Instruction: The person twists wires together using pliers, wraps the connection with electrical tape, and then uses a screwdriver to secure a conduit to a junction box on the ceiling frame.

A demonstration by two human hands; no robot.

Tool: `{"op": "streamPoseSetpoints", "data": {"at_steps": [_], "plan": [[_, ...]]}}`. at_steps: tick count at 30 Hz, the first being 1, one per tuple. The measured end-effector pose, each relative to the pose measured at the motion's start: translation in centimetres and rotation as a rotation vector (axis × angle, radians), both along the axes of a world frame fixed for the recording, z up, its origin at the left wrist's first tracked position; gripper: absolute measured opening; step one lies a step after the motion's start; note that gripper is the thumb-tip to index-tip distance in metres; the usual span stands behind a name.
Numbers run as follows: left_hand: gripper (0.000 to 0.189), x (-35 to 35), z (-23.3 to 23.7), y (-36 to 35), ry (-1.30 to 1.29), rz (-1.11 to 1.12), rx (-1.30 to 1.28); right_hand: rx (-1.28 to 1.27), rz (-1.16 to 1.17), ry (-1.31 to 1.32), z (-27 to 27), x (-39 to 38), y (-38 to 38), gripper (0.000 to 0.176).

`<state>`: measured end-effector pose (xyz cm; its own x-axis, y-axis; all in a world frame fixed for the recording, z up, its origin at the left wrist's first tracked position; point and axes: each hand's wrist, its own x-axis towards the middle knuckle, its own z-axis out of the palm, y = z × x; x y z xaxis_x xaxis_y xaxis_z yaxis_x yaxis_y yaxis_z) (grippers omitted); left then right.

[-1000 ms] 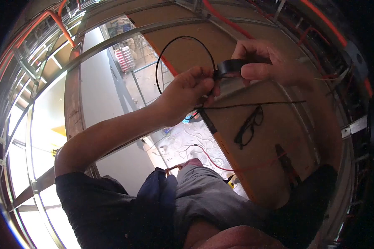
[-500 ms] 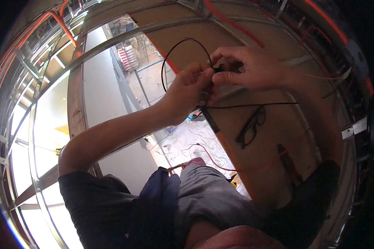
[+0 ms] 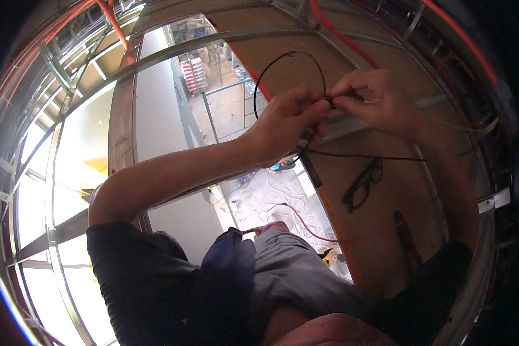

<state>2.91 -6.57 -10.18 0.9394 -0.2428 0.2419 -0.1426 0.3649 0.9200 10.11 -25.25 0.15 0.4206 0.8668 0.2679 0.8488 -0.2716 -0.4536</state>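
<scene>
A thin black cable (image 3: 257, 86) makes a loop above my hands, and a further length of it runs off to the right across the brown board. My left hand (image 3: 288, 121) is closed, pinching the cable between thumb and fingers. Close against it, my right hand (image 3: 369, 101) pinches the cable too, thumb and forefinger meeting at a small dark piece whose shape I cannot make out. The fingertips of both hands nearly touch.
On the brown board (image 3: 328, 167) lie a pair of glasses (image 3: 363, 187) and a dark hand tool (image 3: 408, 239). Metal framing (image 3: 213, 37) and orange conduit (image 3: 112, 23) surround me. A red cable (image 3: 305, 228) crosses below, above a floor strewn with white cable.
Both hands and the cable loop appear farther right as the view has shifted. My right fingers have drawn together into a tighter pinch, and the dark piece between the hands shows less.
</scene>
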Motion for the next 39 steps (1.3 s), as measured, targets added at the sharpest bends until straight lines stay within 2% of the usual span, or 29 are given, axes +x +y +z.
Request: {"op": "streamPoseSetpoints", "data": {"at_steps": [4,12,15,22,25,27,30,36,39], "plan": [[0.019,-0.4,0.2,0.3,-0.051,-0.006,0.029,-0.012,-0.011,-0.008,0.3,-0.1,-0.2,0.014],[0.022,-0.4,-0.3,0.0,0.006,0.027,-0.029,-0.046,0.098,-0.264,-0.3,1.5,0.1,0.017],[0.023,-0.8,-0.2,-0.2,0.129,0.054,-0.020,-0.101,0.090,-0.240,-0.4,1.9,0.0,0.021],[0.025,-0.2,-1.0,0.1,0.090,-0.012,-0.059,-0.168,-0.020,-0.327,-0.5,2.1,-0.9,0.027],[0.021,-0.5,-0.7,0.0,0.129,0.004,-0.089,-0.112,0.059,-0.430,-1.3,2.7,-0.5,0.028],[0.019,-0.3,-0.9,0.2,0.119,-0.021,-0.090,-0.005,0.061,-0.096,-1.4,2.6,0.0,0.031],[0.018,-0.2,-1.0,0.3,0.124,-0.039,-0.090,-0.043,0.017,0.056,-0.8,1.8,0.6,0.035],[0.020,-0.2,-0.4,0.3,0.209,-0.027,-0.097,0.248,0.113,0.254,-4.2,3.7,1.7,0.034],[0.018,-0.5,0.0,0.3,0.247,-0.014,-0.083,0.252,0.137,0.258,-4.4,3.8,2.0,0.035]]}}
